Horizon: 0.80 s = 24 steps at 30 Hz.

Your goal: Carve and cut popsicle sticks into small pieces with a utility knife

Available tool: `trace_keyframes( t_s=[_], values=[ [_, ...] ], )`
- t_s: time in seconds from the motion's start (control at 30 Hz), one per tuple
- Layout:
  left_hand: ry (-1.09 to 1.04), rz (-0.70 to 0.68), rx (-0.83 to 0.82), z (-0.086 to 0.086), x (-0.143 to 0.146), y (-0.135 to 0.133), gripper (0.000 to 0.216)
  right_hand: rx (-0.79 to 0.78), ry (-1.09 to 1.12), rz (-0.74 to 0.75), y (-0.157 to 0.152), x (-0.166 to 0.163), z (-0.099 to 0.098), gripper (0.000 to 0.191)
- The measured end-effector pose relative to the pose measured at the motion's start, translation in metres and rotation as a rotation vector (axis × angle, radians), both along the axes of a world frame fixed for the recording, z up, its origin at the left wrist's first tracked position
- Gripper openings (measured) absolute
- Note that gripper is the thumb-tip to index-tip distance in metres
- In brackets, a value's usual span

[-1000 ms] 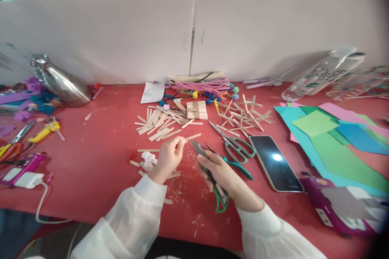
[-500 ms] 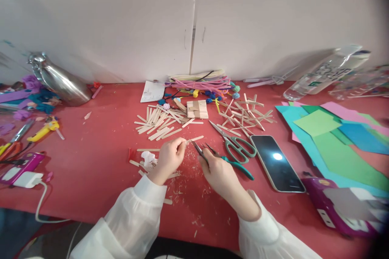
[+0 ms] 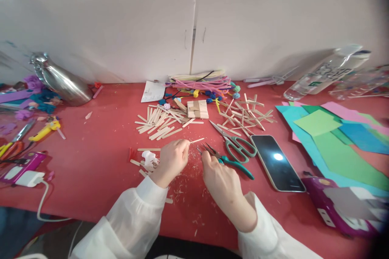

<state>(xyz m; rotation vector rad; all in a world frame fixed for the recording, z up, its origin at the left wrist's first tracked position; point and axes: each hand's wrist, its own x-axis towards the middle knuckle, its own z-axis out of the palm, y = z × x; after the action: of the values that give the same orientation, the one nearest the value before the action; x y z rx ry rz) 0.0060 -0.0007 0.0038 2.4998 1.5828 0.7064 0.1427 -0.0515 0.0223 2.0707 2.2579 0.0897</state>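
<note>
In the middle of the red table, my left hand [image 3: 174,154] is closed on a thin wooden craft stick [image 3: 197,141], whose free end points right. My right hand [image 3: 221,175] is closed round a slim dark metal tool [image 3: 199,151]; only its tip shows, and its exact kind is hidden. Just beyond the right fingers lie pliers with teal handles [image 3: 238,166]. Green-handled scissors [image 3: 240,147] rest to their right. Wood shavings [image 3: 194,170] are scattered between and below my hands. A crumpled white tissue [image 3: 149,158] and several sticks lie left of my left wrist.
Loose craft sticks [image 3: 156,123] and stacked stick pieces [image 3: 240,115] lie ahead. A phone [image 3: 277,164], coloured paper [image 3: 343,145] and a purple power strip [image 3: 337,202] are on the right. A steel jug [image 3: 65,83] and a yellow glue gun [image 3: 44,130] stand or lie left.
My right hand has turned and shifted slightly, so the metal tool is mostly hidden and its tip sits apart from the stick. My left hand has rolled over a little, still holding the craft stick.
</note>
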Motion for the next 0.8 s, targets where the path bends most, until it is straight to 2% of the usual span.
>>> trace_keyframes(
  t_s=[0.13, 0.33, 0.53, 0.8],
  values=[
    [0.0, 0.033, -0.055, 0.0015, -0.0009, 0.0005, 0.028, 0.031, -0.03, 0.022, -0.0005, 0.0008, -0.0035, 0.023],
    [-0.136, 0.055, -0.22, 0.0056, -0.0045, 0.004, 0.026, 0.016, -0.037, 0.045, 0.0032, 0.0032, -0.0025, 0.022],
    [-0.188, 0.079, -0.258, 0.0079, -0.0051, 0.0051, 0.028, -0.015, -0.021, 0.07, 0.0035, 0.0032, -0.0009, 0.025],
    [-0.101, 0.053, -0.239, 0.0069, -0.0062, 0.005, 0.027, -0.008, -0.038, 0.065, 0.0031, 0.005, -0.0002, 0.028]
  ],
)
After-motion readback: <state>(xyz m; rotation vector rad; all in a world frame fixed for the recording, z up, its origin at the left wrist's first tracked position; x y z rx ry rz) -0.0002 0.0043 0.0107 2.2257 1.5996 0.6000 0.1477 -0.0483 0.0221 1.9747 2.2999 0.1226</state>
